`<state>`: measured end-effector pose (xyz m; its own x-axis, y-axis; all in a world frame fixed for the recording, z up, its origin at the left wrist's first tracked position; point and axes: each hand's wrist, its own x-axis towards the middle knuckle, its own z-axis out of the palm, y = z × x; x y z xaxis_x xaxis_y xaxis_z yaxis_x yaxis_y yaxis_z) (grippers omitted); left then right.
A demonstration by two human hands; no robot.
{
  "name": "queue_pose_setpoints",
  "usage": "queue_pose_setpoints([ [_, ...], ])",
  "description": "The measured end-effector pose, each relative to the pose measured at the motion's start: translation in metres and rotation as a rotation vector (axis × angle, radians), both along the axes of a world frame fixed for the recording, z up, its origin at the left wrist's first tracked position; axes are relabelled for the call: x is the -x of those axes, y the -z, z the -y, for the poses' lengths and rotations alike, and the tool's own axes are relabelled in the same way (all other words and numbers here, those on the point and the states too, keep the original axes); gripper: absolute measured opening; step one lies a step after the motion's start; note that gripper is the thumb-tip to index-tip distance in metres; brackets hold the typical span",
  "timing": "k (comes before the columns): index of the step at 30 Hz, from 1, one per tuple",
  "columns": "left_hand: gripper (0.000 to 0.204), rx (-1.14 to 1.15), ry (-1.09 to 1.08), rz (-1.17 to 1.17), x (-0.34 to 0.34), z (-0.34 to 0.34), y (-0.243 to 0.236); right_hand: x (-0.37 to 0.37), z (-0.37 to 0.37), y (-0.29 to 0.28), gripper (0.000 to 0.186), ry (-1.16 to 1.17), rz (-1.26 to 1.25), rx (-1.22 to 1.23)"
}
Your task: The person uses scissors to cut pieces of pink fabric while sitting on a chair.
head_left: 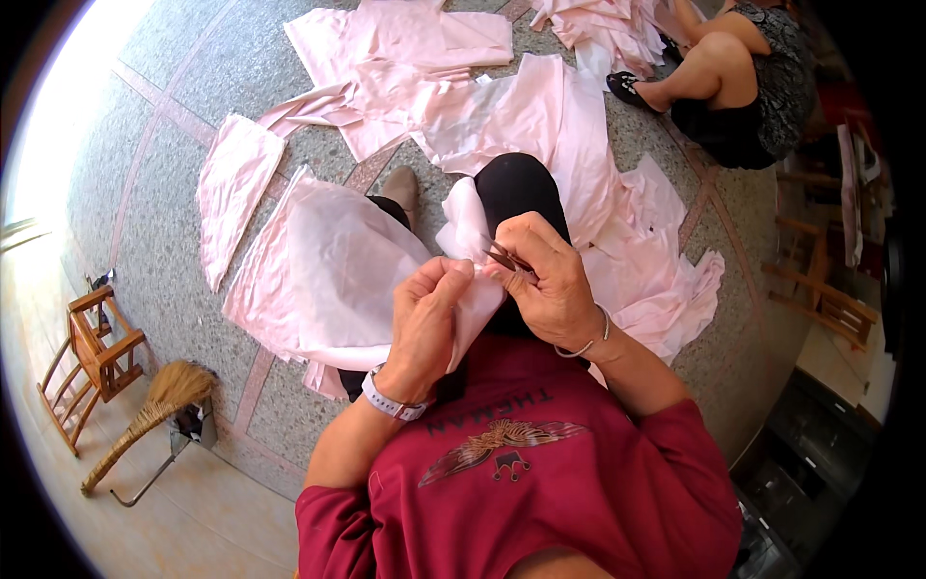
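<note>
Left hand [422, 323] is pinching a pale pink cloth [333, 265] at its edge, thumb and fingertips nearly together. Right hand [548, 280] is curling around small dark snips [503, 257], blades reaching the pinched edge; cannot tell whether they are touching it. Cloth is draping over the left leg [390, 210], spreading left. Looking light, soft, limp, probably creasing easily; best hold seems the edge, pulled taut, fingertips clear of the blades. More pink pieces [521, 116] are lying on the far floor [174, 222].

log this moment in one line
left hand: pinching pale pink fabric piece | right hand: holding dark pointed metal snips near fabric | tan straw broom: lower left
</note>
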<state>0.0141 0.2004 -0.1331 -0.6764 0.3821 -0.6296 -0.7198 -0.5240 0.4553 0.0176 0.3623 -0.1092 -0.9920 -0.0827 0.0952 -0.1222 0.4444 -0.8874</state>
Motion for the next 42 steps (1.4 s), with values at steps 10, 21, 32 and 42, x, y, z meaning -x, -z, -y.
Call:
queue_pose_setpoints([
  [10,0.018,0.439,0.087,-0.304,0.0,-0.004,0.008,-0.017,0.012,-0.008,0.015,-0.103,0.274,0.31],
  [21,0.016,0.418,0.592,-0.63,0.012,0.026,-0.02,0.051,-0.039,-0.03,0.018,-0.4,0.522,0.431],
  [32,0.012,0.168,0.708,-0.527,0.028,0.085,-0.047,0.063,-0.044,-0.007,0.019,-0.794,0.961,0.361],
  [42,0.018,0.594,0.856,-0.751,0.028,0.064,-0.02,0.029,-0.072,-0.032,0.015,-0.413,0.747,0.169],
])
